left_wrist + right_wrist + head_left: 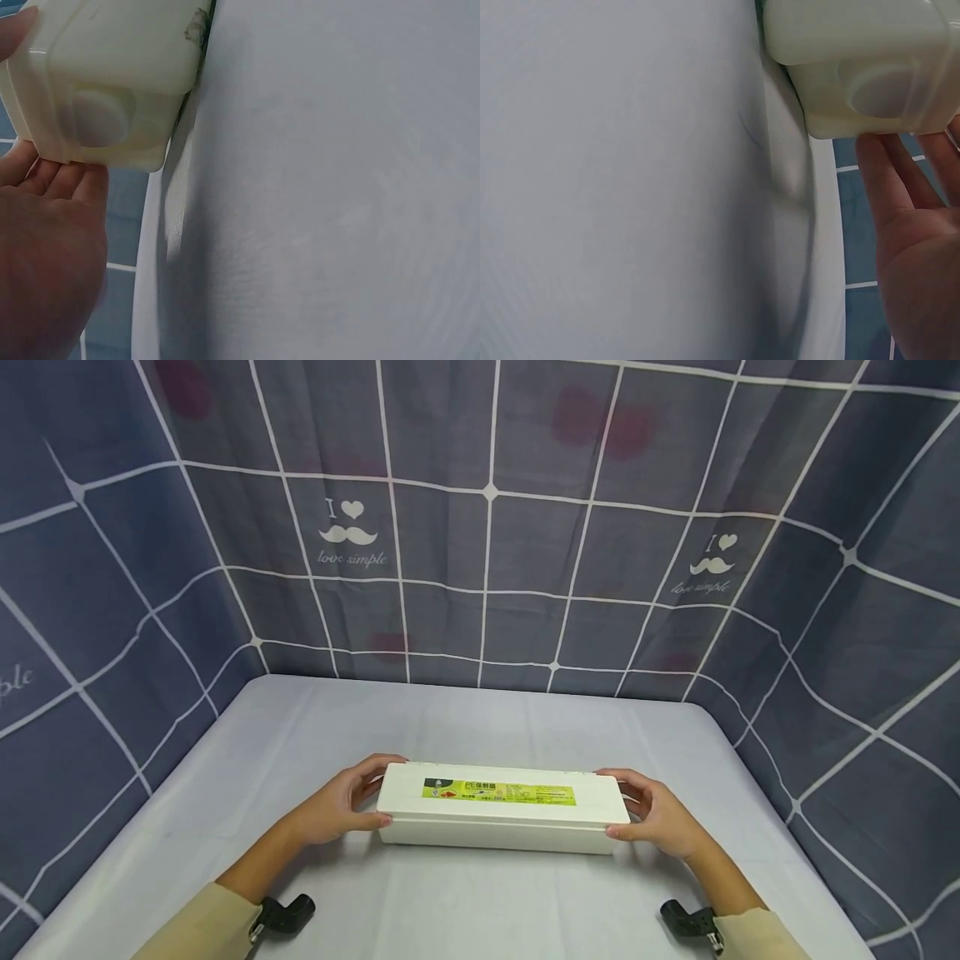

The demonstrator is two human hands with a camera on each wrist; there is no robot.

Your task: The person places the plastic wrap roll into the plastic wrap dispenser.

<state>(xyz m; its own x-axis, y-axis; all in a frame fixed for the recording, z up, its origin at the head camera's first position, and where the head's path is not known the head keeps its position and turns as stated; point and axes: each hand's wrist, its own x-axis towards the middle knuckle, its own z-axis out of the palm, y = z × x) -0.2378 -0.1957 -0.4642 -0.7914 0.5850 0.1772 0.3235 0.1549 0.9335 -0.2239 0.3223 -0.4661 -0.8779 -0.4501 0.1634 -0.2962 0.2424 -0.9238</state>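
A long white cling film box [502, 831] with a green and yellow label [498, 792] on its lid lies crosswise at the table's middle. My left hand [341, 802] grips its left end, thumb on the front side and fingers behind. At the right end, my right hand [660, 814] holds it the same way. The left wrist view shows the box's end wall [101, 116] with a round recess, fingers of the left hand [52, 240] touching its back edge. In the right wrist view, fingertips of the right hand [922, 247] meet the box's other end [870, 90]. The lid looks closed.
A white cloth covers the table [450, 718]. Dark grey checked curtains [442, 543] with white lines surround it at the back and both sides. Black wrist-worn devices [285, 914] sit near both beige sleeves [202, 922].
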